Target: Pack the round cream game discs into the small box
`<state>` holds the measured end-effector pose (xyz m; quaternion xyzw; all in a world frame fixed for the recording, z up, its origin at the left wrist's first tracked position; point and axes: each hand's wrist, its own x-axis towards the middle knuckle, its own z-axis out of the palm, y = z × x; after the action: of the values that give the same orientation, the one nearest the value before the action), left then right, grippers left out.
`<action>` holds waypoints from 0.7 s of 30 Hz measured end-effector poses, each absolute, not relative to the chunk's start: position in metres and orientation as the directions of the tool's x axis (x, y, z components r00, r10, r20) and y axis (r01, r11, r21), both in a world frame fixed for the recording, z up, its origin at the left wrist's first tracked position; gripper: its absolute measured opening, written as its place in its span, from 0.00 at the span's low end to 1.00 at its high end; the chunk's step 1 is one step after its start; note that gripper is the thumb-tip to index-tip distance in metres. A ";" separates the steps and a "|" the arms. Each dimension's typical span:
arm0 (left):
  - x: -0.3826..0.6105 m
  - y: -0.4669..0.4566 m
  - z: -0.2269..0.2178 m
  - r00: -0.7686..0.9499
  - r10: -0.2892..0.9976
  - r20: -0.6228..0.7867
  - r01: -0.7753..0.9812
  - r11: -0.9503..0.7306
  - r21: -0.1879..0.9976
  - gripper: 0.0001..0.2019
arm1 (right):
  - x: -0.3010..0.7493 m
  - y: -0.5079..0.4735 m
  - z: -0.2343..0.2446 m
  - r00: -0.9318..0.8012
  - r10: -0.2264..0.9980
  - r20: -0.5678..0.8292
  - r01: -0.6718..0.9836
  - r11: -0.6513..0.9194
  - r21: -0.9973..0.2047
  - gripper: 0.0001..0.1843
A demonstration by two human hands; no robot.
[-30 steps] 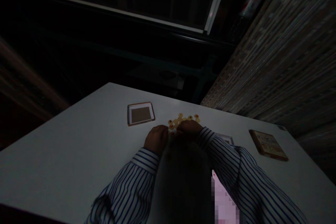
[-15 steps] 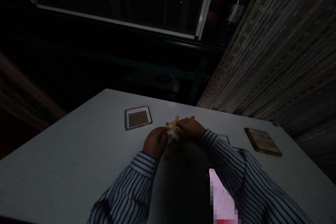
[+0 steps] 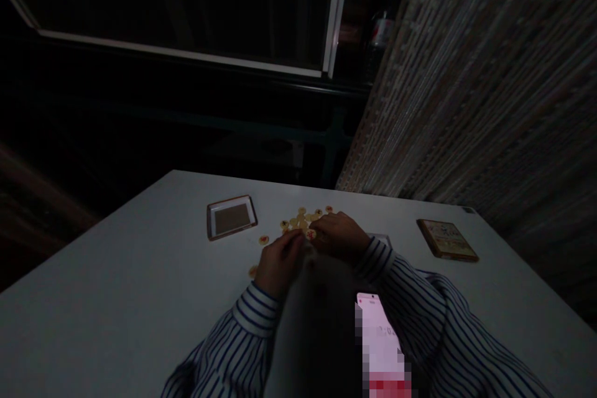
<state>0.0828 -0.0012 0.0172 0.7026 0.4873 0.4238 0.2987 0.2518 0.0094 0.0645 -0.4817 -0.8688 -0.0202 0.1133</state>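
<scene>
A loose cluster of round, pale xiangqi pieces (image 3: 301,220), some with red or dark characters, lies on the white table. My right hand (image 3: 342,235) is at the right side of the cluster, its fingers closed at a piece with a red character (image 3: 310,234), which appears pinched at the fingertips. Just left of it, my left hand (image 3: 280,262) has its fingers curled toward the same pieces; what they hold, if anything, is hidden. Left of that hand lie a single piece (image 3: 263,240) and, closer to me, another piece (image 3: 253,271) partly covered by the hand.
A shallow open box half (image 3: 232,217) sits to the left of the pieces. On the right lies a flat box with a printed lid (image 3: 448,240). A lit phone (image 3: 380,329) is near my right forearm. Beyond the table's right back edge hangs a string curtain (image 3: 396,112). The room is dark.
Two pieces now lie left of my left hand, where bare table showed before. Both hands have drawn nearer each other. The whole view has shifted slightly.
</scene>
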 end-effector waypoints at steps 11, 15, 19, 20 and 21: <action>0.117 -0.011 0.027 0.232 0.968 0.097 0.044 -0.110 0.993 0.14 | 0.282 -0.014 0.064 -0.490 0.836 0.245 0.837 0.530 -0.134 0.17; 0.128 -0.012 0.025 0.263 0.962 0.070 -0.011 -0.070 0.998 0.15 | 0.294 -0.022 0.063 -0.475 0.849 0.230 0.842 0.515 -0.162 0.18; 0.138 -0.015 0.025 0.240 0.968 0.067 -0.009 -0.067 0.998 0.15 | 0.306 -0.028 0.060 -0.466 0.855 0.226 0.836 0.510 -0.203 0.17; 0.141 -0.016 0.026 0.237 0.968 0.076 -0.003 -0.078 0.997 0.15 | 0.310 -0.029 0.059 -0.456 0.859 0.234 0.839 0.503 -0.209 0.17; 0.144 -0.016 0.027 0.234 0.968 0.088 0.007 -0.093 0.996 0.15 | 0.313 -0.030 0.057 -0.443 0.863 0.243 0.844 0.493 -0.212 0.16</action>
<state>0.1437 -0.0165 0.0273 0.5822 0.4190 0.4555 0.5273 0.3131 -0.0297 0.0570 -0.5025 -0.8490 0.0296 0.1606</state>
